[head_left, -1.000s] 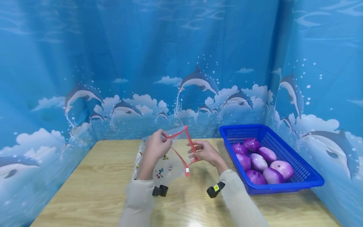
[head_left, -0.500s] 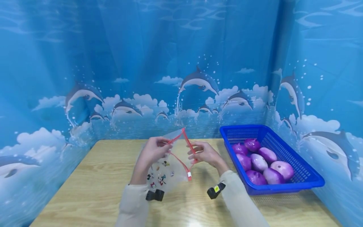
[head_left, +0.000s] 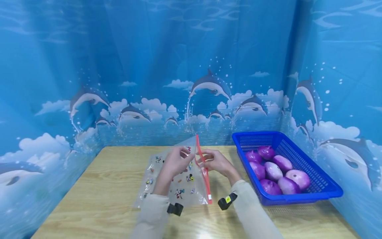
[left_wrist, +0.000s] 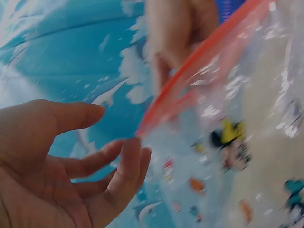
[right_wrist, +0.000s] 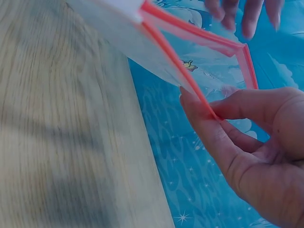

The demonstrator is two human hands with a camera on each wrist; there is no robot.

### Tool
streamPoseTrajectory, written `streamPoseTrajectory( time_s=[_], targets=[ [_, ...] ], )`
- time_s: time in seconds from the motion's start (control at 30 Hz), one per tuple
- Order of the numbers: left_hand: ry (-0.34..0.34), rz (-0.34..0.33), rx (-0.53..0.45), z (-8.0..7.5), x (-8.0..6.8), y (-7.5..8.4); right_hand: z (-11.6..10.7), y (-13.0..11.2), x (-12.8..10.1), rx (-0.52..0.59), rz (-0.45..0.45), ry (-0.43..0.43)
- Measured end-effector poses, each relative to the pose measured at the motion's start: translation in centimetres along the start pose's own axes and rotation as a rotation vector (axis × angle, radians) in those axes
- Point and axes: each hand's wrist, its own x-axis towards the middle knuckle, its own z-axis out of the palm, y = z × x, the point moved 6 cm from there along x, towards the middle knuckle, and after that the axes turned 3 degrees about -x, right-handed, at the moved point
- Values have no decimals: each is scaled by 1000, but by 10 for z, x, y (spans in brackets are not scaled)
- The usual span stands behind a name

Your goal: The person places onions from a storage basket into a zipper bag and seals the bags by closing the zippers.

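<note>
The clear plastic zip bag with a red seal strip and small cartoon prints [head_left: 179, 181] is lying partly on the light wooden bench [head_left: 98, 186], its red edge lifted toward the person. Largest around it, the blue dolphin-print curtain [head_left: 149, 66] is standing behind the bench. The blue plastic mesh basket [head_left: 316, 186] is sitting at the right, near the bag, and is holding purple and white round onions [head_left: 280, 174]. The right hand [head_left: 216, 162] is pinching the red strip between thumb and fingers. The left hand [head_left: 176, 162] is resting against the bag with fingers relaxed and apart, gripping nothing.
</note>
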Motion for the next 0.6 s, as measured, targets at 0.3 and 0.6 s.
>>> streamPoseTrajectory(
  time_s=[0.3,0.6],
  targets=[
    [55,-40,120,31,5,-2,-3,-3,-1,16,15,5],
    [4,-116,229,25,5,-7,-3,-3,-2,32,-21,-17]
  ],
)
